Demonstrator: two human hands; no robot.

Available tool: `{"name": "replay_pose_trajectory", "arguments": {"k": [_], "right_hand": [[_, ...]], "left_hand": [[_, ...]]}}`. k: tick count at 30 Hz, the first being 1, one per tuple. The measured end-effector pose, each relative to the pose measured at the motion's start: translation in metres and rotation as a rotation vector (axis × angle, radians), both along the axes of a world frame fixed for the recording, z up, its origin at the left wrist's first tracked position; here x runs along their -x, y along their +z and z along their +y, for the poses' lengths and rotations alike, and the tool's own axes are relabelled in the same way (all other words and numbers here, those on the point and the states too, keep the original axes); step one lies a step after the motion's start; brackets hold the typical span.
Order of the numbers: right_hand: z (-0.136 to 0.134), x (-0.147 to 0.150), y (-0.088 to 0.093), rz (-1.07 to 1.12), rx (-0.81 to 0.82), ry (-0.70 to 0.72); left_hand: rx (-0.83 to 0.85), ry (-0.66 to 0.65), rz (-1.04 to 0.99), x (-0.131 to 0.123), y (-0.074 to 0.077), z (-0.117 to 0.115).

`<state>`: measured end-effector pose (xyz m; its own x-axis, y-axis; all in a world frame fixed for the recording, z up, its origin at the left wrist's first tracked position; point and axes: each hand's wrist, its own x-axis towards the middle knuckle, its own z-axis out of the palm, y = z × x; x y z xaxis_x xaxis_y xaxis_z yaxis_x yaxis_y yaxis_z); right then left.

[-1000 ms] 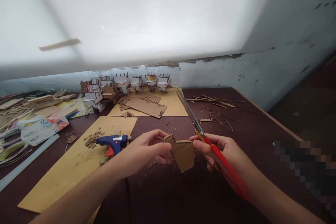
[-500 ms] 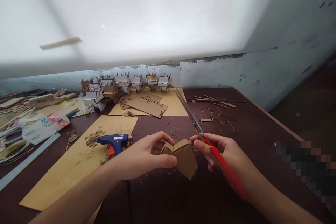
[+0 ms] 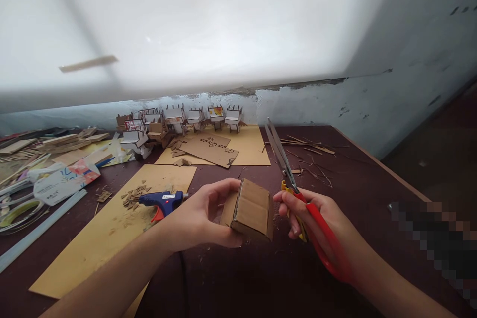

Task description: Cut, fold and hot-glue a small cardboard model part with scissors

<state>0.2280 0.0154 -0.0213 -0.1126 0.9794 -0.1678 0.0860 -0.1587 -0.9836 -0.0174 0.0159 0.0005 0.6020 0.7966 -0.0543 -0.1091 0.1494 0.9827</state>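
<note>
A small folded cardboard piece (image 3: 252, 208), brown and box-like, is gripped at its left side by my left hand (image 3: 208, 218), thumb below and fingers behind. My right hand (image 3: 313, 218) holds scissors (image 3: 281, 156) with red and yellow handles. Their blades point up and away, slightly parted, and stand to the right of the cardboard without touching it. A blue glue gun (image 3: 164, 201) with an orange trigger lies on its side just beyond my left forearm.
Small cardboard models (image 3: 196, 117) stand along the wall. Lettered cardboard (image 3: 210, 149) lies on a yellow sheet (image 3: 257, 146). Thin offcuts (image 3: 305, 144) are at the back right. Another yellow sheet (image 3: 85, 253) lies left, near a tape roll (image 3: 18, 216) and a long pale strip (image 3: 44, 231).
My left hand has turned the cardboard piece, so a broad ridged face now shows. The scissors have swung more upright and shifted right, and their blades have parted slightly.
</note>
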Motion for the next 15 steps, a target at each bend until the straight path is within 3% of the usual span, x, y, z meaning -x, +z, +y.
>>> {"name": "replay_pose_trajectory", "arguments": {"k": [10,12,15], "right_hand": [[-0.0047,0.0054,0.0095,0.067,-0.035,-0.013],[-0.0059,0.0050,0.0098,0.095,-0.028,-0.003],[-0.0087,0.0035,0.0094,0.117,-0.010,0.047]], "left_hand": [[-0.209,0.054,0.166,-0.0021,-0.0025,-0.0061],[-0.383,0.097,0.256,-0.0032,-0.0029,-0.0077],[-0.779,0.183,0.405,-0.0047,-0.0065,-0.0091]]}}
